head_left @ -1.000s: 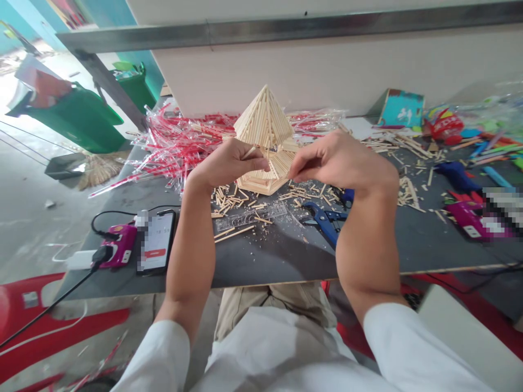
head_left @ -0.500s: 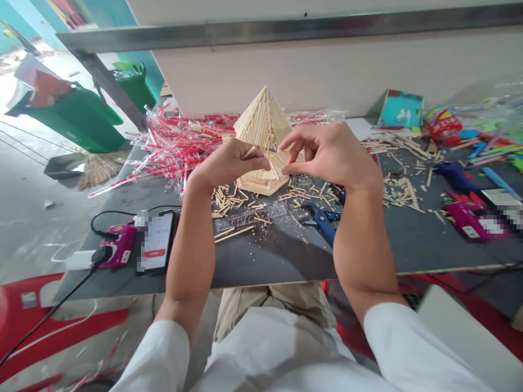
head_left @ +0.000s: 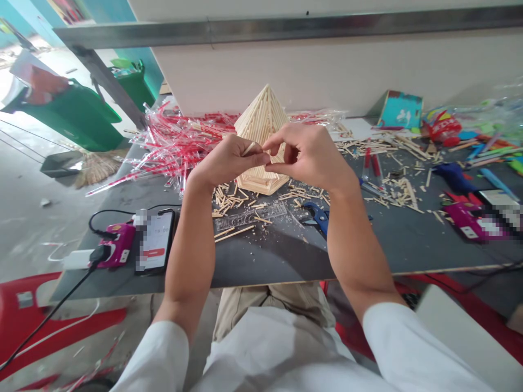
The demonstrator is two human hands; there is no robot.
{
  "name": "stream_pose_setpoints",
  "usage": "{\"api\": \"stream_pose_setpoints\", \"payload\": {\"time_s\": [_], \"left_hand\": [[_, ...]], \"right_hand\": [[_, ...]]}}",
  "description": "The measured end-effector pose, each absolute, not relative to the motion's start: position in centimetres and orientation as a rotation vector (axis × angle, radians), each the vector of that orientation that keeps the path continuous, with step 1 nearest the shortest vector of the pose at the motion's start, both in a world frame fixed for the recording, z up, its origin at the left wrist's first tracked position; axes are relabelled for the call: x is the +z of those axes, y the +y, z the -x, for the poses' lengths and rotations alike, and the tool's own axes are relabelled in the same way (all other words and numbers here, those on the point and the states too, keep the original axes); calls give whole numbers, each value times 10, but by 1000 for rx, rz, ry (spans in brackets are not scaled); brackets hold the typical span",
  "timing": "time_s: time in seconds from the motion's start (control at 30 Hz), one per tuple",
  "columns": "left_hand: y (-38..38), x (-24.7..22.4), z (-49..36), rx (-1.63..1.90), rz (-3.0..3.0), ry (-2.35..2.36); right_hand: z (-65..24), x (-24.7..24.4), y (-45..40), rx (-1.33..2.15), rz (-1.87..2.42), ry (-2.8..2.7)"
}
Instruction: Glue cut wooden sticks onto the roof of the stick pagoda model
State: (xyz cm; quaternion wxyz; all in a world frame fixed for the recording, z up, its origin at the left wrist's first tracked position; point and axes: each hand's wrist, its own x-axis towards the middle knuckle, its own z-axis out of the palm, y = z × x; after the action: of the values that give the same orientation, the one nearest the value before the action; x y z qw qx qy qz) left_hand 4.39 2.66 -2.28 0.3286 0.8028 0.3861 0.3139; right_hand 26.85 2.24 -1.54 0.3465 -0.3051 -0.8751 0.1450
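A small model of pale wooden sticks, with a pointed roof (head_left: 261, 115) and a many-sided base (head_left: 261, 184), stands at the middle of the table. In front of it my left hand (head_left: 235, 159) is closed, with a short pale stick (head_left: 250, 147) between thumb and fingers. My right hand (head_left: 300, 152) is beside it, its fingers curled and its fingertips at the left ones. Whatever the right fingertips pinch is too small to tell. Both hands hide part of the model between roof and base.
Red-and-clear plastic wrappers (head_left: 171, 141) pile up at the left. Stick scraps, a clear ruler (head_left: 251, 216) and a blue cutter (head_left: 316, 216) lie in front of the model. A phone (head_left: 155, 242) and pink power socket (head_left: 118, 245) sit at front left; another pink socket (head_left: 469, 220) is at right.
My right hand has moved left from the model's right side to meet my left hand's fingertips. The left hand still has its stick and has hardly moved.
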Motion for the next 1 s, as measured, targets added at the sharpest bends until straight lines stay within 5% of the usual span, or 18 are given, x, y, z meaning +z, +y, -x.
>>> {"api": "stream_pose_setpoints", "payload": {"time_s": [1.0], "left_hand": [[28,-26,-47,946,-2114,1099]], "right_hand": [[-277,-31,52,36,1078,-2236]]}}
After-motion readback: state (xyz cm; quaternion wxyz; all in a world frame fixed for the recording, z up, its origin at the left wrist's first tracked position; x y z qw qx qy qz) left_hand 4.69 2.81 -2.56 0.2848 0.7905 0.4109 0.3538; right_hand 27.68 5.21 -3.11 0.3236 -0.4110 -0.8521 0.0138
